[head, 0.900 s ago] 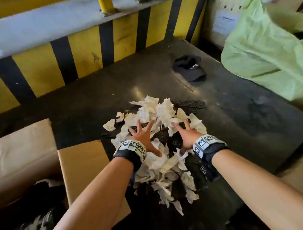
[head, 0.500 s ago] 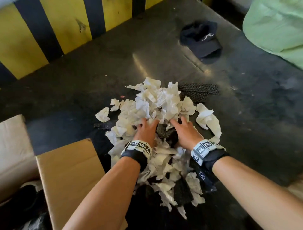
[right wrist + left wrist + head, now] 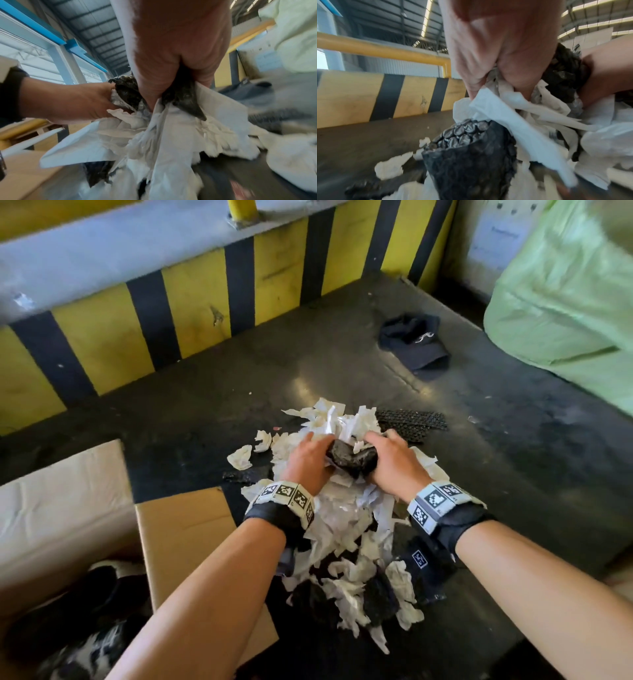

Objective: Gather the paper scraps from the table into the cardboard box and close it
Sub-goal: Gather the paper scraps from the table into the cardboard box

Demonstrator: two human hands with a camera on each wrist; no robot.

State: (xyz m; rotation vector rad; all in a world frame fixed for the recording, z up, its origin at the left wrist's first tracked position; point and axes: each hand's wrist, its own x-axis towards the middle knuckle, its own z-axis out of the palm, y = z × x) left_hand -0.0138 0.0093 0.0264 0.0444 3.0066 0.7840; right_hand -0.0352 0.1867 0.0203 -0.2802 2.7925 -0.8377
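A heap of white paper scraps [image 3: 346, 522] mixed with black bubble-wrap pieces lies on the dark table [image 3: 212, 405]. Both hands are in the heap's far part. My left hand [image 3: 308, 460] and right hand [image 3: 390, 460] curl round a bunch of white scraps with a black bubble-wrap wad [image 3: 351, 457] squeezed between them. In the left wrist view the left hand's fingers [image 3: 488, 60] clutch white paper [image 3: 513, 115]. The right wrist view has the right hand's fingers [image 3: 171, 67] closed on black wrap and white paper [image 3: 154, 135]. The open cardboard box [image 3: 185, 529] stands at the left, its flap up.
A black cap [image 3: 414, 344] lies at the table's far side and a black mesh strip [image 3: 411, 421] just beyond the heap. A green sack [image 3: 565, 302] fills the right. A yellow-black striped barrier [image 3: 191, 313] borders the far edge. Loose scraps [image 3: 241, 457] lie left of the heap.
Both hands went from spread flat over the heap to curled together, squeezing a bunch of scraps and black wrap between them. The scraps bunched inward.
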